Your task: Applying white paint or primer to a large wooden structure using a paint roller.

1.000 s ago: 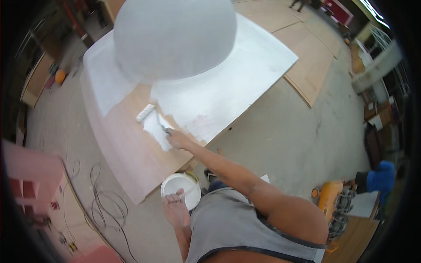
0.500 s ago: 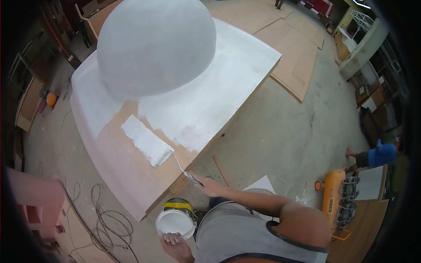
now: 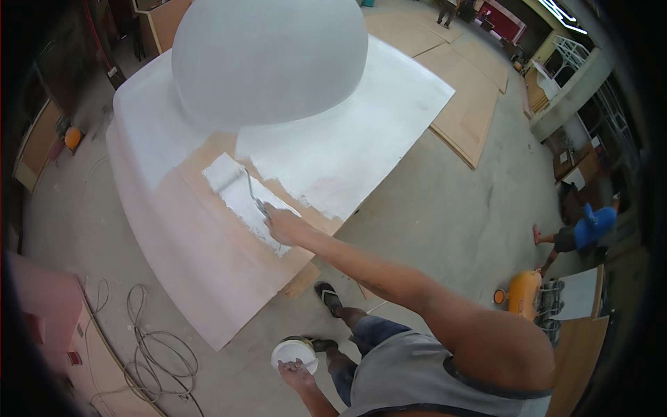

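Note:
My right hand is closed round the handle of a paint roller, arm stretched over a broad board-like surface. The roller's head rests at the far end of a fresh white paint strip, near the base of a large pale dome. Bare brown wood shows around the strip, with white coating to its right and pinkish coating to its left. Low by my legs, my left hand has its fingers curled over the rim of a paint bucket with white inside.
Coiled hose lies on the floor at left, beside a pink structure. An orange air compressor stands at right, near a person in blue. Wooden panels lie on the floor beyond; another person stands far back.
My right hand has pushed the roller from the strip's near end up to its far end, toward the dome. The bucket in my left hand now appears lower and farther right.

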The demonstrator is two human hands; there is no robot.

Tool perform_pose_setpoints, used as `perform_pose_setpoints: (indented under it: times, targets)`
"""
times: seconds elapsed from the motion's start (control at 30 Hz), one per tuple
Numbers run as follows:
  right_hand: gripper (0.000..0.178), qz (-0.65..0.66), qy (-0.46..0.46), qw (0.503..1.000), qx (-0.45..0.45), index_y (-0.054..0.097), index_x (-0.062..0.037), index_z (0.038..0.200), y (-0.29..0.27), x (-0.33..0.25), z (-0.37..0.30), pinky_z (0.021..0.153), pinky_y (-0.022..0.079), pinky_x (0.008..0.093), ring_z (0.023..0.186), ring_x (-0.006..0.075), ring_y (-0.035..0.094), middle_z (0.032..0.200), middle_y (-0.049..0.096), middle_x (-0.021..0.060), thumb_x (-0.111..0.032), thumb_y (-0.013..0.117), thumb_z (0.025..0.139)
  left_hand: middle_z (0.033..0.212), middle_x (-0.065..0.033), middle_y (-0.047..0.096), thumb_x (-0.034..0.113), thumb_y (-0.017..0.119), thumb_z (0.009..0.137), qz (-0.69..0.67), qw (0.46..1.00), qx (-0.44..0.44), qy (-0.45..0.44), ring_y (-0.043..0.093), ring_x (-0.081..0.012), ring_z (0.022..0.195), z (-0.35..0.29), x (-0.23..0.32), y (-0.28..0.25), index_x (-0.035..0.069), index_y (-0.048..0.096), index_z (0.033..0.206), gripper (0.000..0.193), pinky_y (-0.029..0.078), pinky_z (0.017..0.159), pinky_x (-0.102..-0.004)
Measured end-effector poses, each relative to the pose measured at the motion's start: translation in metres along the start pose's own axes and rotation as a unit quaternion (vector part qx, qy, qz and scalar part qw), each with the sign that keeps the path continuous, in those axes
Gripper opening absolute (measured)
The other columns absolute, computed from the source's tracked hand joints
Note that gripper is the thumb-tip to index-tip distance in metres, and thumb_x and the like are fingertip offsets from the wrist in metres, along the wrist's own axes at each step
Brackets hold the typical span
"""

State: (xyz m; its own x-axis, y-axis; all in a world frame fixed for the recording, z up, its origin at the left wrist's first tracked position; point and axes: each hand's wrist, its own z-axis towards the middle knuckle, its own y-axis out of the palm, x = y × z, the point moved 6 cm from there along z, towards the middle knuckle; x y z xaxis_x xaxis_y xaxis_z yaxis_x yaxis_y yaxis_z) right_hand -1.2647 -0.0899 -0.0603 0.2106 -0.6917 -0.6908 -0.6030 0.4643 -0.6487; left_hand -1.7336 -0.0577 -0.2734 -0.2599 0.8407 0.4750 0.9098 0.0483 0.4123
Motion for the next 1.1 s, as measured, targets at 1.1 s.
perform_pose_setpoints:
  times: [1.1]
  targets:
    - [0.048, -0.120, -0.033, 0.990, 0.059, 0.037, 0.0009, 0.146, 0.021, 0.010, -0.134, 0.085, 0.047, 0.0502, 0.097, 0.0452, 0.062, 0.104, 0.063, 0.0307, -0.018, 0.047, 0.103, 0.103, -0.0059, 0.050, 0.035, 0.045, 0.099, -0.116, 0.979, 0.151, -0.078, 0.057, -0.0219, 0.097, 0.367, -0.215, -0.162, 0.005, 0.049, 0.118, 0.036, 0.050, 0.091, -0.0402]
